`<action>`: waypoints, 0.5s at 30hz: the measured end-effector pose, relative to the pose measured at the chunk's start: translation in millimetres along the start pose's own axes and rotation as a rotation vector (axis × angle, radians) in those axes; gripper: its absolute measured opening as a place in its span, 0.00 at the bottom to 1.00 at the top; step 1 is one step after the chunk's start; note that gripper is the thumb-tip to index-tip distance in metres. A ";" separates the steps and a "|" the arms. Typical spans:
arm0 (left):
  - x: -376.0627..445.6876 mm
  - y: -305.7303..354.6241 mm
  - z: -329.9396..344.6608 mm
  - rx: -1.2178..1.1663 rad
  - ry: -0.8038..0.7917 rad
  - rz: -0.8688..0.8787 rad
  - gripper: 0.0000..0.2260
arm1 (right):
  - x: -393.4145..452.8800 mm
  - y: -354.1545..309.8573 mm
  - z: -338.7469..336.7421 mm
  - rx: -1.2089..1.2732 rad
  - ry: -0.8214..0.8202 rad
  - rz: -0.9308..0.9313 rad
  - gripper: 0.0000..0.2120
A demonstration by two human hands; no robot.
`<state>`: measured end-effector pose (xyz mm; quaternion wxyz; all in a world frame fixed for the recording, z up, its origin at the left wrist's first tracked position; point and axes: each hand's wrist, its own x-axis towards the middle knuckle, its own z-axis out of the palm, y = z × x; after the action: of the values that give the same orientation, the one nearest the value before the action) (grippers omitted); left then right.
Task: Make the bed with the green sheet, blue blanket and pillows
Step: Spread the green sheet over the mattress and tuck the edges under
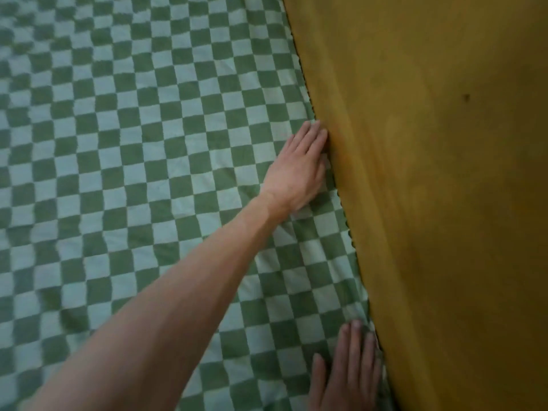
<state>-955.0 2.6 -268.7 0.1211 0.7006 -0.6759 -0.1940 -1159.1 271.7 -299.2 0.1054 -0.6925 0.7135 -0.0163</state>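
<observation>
The green-and-white checkered sheet [142, 149] covers the bed and fills the left two thirds of the head view. My left hand [299, 167] lies flat on the sheet with straight fingers, its fingertips pressed against the sheet's edge where it meets the yellow-brown surface. My right hand [350, 369] rests flat on the sheet at the bottom of the frame, fingers straight, beside the same edge. Small wrinkles run through the sheet between the two hands. No blanket or pillows are in view.
A yellow-brown wooden panel [444, 188], a headboard or wall, rises along the bed's right side and fills the right third of the view. The sheet's edge runs diagonally along it from top centre to bottom right.
</observation>
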 end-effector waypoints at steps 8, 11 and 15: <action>-308.9 25.4 52.4 0.149 -0.097 -0.487 0.31 | -38.2 35.2 -25.8 0.008 -0.276 -0.020 0.30; -364.7 85.7 109.1 0.182 -0.150 -0.252 0.31 | -91.6 73.6 -26.4 -0.041 -0.273 -0.009 0.30; -364.2 148.8 136.6 0.166 -0.232 -0.039 0.28 | -157.8 107.0 -39.7 -0.001 -0.250 0.127 0.30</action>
<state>-1152.5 368.8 -287.4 -0.0198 0.6942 -0.6852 -0.2195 -1268.4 427.6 -258.4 0.1941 -0.6428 0.7370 0.0770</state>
